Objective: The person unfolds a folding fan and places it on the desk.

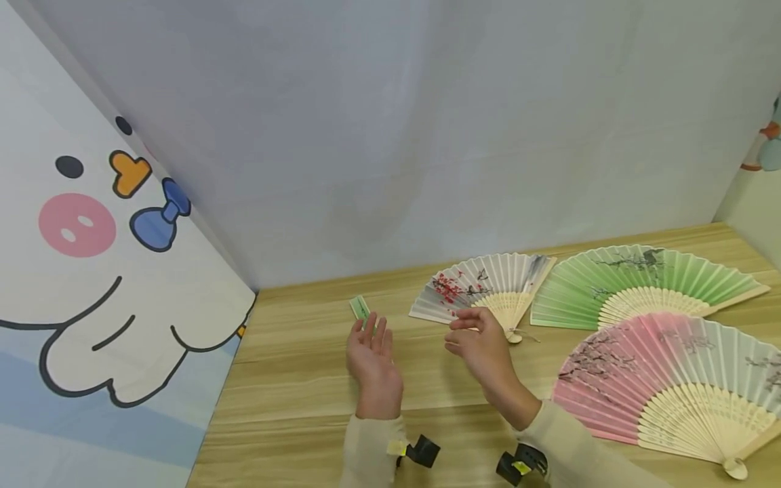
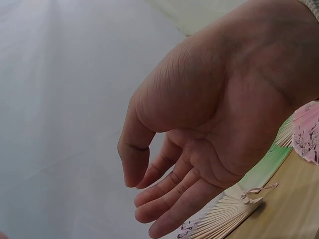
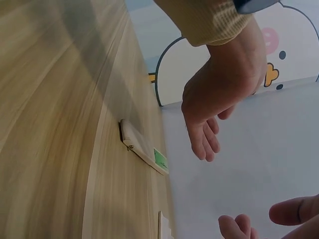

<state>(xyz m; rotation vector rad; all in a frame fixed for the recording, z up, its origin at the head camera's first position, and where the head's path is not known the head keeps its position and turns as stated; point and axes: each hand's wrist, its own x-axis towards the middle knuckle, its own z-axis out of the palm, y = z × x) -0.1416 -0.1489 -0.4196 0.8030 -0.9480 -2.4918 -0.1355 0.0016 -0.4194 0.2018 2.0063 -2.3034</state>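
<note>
My left hand (image 1: 373, 369) is held palm up over the table, fingers loosely bent and holding nothing. Its palm (image 2: 214, 114) fills much of the left wrist view. Just beyond its fingertips the green end of a slim pale pouch (image 1: 358, 306) shows; the hand hides the rest. Seen from the right wrist, that pouch (image 3: 137, 142) lies on the wood with a small zip pull at its side. Facing the left hand, my right hand (image 1: 488, 349) has relaxed, bent fingers and grips nothing. Its fingertips overlap the lower edge of a spread grey-white fan (image 1: 470, 281) with red blossoms.
An open green fan (image 1: 586, 291) and an open pink fan (image 1: 610, 366) lie on the right of the wooden table (image 1: 281, 393). A grey cloth wall (image 1: 427, 135) stands behind the table, and a cartoon-printed panel (image 1: 152, 285) borders its left side.
</note>
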